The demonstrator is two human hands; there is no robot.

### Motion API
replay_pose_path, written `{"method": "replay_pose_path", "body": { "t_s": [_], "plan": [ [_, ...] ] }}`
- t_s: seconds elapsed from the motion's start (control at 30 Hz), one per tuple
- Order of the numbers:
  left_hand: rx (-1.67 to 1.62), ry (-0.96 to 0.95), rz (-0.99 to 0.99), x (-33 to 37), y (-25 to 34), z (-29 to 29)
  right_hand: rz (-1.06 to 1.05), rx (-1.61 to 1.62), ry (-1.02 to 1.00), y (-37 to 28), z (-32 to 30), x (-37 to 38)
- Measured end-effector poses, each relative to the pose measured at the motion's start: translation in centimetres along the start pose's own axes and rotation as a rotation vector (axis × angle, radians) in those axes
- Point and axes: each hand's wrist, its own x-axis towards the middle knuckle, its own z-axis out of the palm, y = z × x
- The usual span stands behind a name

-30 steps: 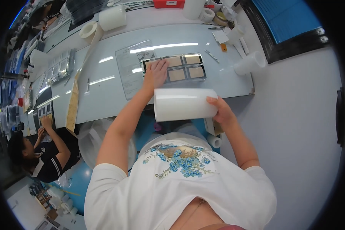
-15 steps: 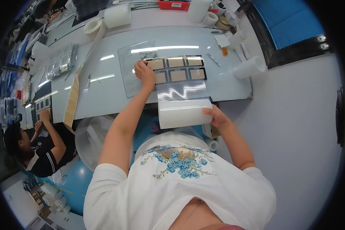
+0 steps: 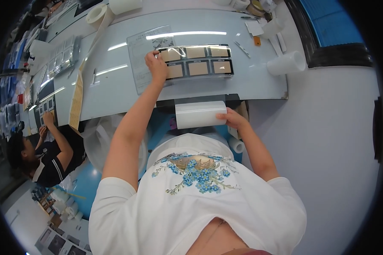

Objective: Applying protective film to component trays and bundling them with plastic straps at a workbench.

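Note:
On the table lie two rows of dark-framed panels with beige centres (image 3: 197,68), under a glossy clear layer. My left hand (image 3: 156,66) rests at their left end, fingers curled closed. What those fingers pinch is hidden. A wide roll of clear film (image 3: 200,115) hangs just below the table's near edge, in front of my body. Gripping its right end is my right hand (image 3: 233,118), thumb on top. Partly under the panels and my left hand lies a clear sheet with printed marks (image 3: 141,63).
A pen (image 3: 242,49) and a white cylinder (image 3: 286,63) lie right of the panels. Leftward, a long beige strip (image 3: 76,97) hangs over the table edge. A co-worker (image 3: 55,148) handles framed panels at far left. Another roll (image 3: 236,145) stands below the table.
The view has shifted, so the tabletop sits higher. My right hand and the film roll look lower relative to the table edge, and the shiny film stretch shows less. My left hand stays by the panels.

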Motion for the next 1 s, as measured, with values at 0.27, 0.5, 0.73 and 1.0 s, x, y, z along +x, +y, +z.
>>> {"method": "replay_pose_path", "body": {
  "t_s": [0.27,0.5,0.73,1.0],
  "plan": [
    [0.179,-0.162,-0.057,-6.3,4.1,-7.3,0.054,0.018,-0.013,0.5,-1.3,0.6],
    [-0.136,-0.804,-0.630,-16.1,7.5,-11.3,0.078,-0.012,-0.088,0.5,-2.2,1.4],
    [-0.459,-0.638,-0.778,-17.1,6.3,-8.8,0.184,-0.734,-0.204,-7.3,-3.3,0.2],
    [-0.430,-0.688,-0.831,-16.3,7.7,-9.1,-0.641,-1.279,1.134,-20.0,-18.0,11.1]
  ]
}}
